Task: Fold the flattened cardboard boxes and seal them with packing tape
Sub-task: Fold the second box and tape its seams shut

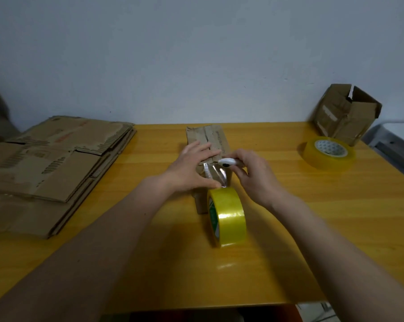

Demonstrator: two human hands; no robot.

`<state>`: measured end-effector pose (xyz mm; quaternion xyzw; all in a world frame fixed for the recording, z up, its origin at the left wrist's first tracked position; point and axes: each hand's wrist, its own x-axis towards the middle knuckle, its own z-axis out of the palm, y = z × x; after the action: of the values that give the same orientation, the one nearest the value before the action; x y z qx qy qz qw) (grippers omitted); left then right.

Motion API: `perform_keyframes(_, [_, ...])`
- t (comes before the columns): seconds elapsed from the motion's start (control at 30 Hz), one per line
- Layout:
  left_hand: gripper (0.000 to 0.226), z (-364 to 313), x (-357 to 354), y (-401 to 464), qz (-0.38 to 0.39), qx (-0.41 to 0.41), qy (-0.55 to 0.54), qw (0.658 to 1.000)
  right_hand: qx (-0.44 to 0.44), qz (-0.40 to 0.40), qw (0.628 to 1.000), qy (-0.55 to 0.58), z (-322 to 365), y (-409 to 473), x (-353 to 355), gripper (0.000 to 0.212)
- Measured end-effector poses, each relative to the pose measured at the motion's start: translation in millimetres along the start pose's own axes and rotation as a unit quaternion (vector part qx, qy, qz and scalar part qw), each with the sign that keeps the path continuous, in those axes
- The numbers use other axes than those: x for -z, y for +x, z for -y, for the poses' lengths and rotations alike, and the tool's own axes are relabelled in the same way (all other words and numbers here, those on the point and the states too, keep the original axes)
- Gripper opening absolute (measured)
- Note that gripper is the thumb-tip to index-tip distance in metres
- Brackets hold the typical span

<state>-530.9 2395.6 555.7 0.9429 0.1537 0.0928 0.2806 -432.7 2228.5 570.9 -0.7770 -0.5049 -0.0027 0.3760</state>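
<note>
Cardboard box [208,145], mid-table, is pressed flat-fingered by left hand [191,168]; cutter [228,162] is gripped by right hand [254,175] at tape [213,174] from roll [227,219]. Stack of flat boxes [50,163] remains unfolded.

Yellow wooden bench [289,228]. On it: stack of flattened cardboard boxes [47,168] well left of the fingers [203,147]; small box [208,138] under them; upright tape roll [227,217] just nearer; second tape roll [328,153] flat, far right.
</note>
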Motion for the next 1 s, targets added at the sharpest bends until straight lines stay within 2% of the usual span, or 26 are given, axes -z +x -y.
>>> perform_keyframes(0.07, [0.094,-6,-3,-8,-0.07,0.038,0.005,0.997,-0.014,0.005,1.0,-0.005,1,2,0,0.019])
perform_keyframes(0.17, [0.091,-16,-17,-29,-0.226,0.073,0.003,0.971,-0.012,0.014,1.0,-0.022,1,4,0,0.017])
perform_keyframes(0.23, [0.085,-25,-28,-42,-0.268,0.109,-0.076,0.954,-0.019,0.015,0.999,-0.024,1,4,0,0.016])
perform_keyframes(0.37, [0.083,-36,-30,-48,-0.196,0.21,-0.283,0.915,-0.025,0.013,0.999,-0.037,0,5,-1,0.016])
perform_keyframes(0.53, [0.091,-43,-21,-43,-0.152,0.243,-0.435,0.853,-0.028,0.024,0.998,-0.06,0,8,-6,0.017])
perform_keyframes(0.77, [0.088,-46,-27,-37,-0.185,0.257,-0.445,0.837,-0.023,0.034,0.996,-0.083,3,10,-6,0.022])
perform_keyframes(0.9, [0.079,-51,-31,-34,-0.209,0.249,-0.421,0.847,-0.019,0.042,0.994,-0.1,3,11,-6,0.023])
perform_keyframes(1.0, [0.085,-47,-30,-32,-0.191,0.239,-0.424,0.853,-0.014,0.048,0.994,-0.102,2,11,-7,0.022])
